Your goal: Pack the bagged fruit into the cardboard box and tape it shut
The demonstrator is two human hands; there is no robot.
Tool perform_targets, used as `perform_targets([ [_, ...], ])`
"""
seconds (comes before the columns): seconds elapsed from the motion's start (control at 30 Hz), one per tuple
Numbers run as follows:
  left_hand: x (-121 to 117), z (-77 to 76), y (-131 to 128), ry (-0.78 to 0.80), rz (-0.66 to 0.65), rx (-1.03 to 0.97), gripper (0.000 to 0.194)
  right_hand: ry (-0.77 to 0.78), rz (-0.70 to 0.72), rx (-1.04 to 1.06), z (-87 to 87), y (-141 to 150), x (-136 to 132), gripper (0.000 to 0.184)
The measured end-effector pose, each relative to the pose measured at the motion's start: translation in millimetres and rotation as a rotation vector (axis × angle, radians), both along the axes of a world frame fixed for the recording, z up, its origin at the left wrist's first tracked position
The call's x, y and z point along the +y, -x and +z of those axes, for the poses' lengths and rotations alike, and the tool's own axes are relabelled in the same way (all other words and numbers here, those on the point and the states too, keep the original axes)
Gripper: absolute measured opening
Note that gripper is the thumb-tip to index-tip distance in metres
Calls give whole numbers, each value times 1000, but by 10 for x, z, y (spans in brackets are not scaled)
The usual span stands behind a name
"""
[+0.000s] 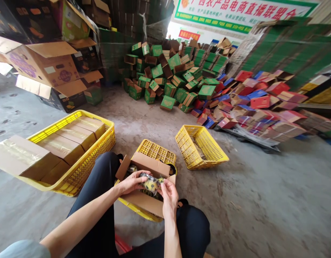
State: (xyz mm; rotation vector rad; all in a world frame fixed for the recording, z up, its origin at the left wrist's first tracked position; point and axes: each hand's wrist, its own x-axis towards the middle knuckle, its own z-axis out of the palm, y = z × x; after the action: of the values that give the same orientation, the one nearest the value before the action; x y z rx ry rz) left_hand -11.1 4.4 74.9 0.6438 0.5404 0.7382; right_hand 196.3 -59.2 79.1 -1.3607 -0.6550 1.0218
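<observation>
Between my two hands is a plastic-wrapped yellow item with dark spots [150,185]; I cannot make out its kind. My left hand [132,183] has its fingers closed on the wrapped item's left end. At the other end, the fingers of my right hand [169,195] pinch the wrapping. Both hands are just above an open cardboard box [150,163], its flaps folded outward. Similar wrapped items [132,169] lie inside, mostly hidden by my hands and the flaps. The box rests on a yellow plastic crate [154,149] between my legs.
On the left, a yellow crate [86,166] holds several taped cartons [62,145]. Another yellow crate [205,148] is at front right. Farther back are heaped green boxes [168,103], red and blue boxes [259,102], and stacked large cartons [47,64].
</observation>
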Motion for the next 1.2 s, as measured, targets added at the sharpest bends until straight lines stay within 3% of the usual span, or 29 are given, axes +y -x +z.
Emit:
perform_targets([
  [0.13, 9, 3, 0, -13, 42, 13, 56, 21, 72, -5, 21, 28, 6, 61],
  [0.27, 11, -5, 0, -37, 68, 25, 57, 61, 177, -2, 21, 46, 10, 52],
  [0.43, 12, -20, -1, -48, 61, 63, 65, 47, 148, -57, -46, 4, 13, 53],
  [0.7, 47, -70, -22, -149, 82, 95, 62, -5, 82, -127, -86, 0, -8, 50],
  [0.83, 45, -55, -13, -170, 81, 101, 73, -22, 65, -147, -72, 4, -2, 49],
  [1.0, 32, -23, 3, -53, 61, 137, 87, -70, 51, -208, -32, -41, 14, 45],
  [1.2, 44, -37, 3, 69, 65, 152, 70, -182, 239, -296, 111, 36, -4, 33],
])
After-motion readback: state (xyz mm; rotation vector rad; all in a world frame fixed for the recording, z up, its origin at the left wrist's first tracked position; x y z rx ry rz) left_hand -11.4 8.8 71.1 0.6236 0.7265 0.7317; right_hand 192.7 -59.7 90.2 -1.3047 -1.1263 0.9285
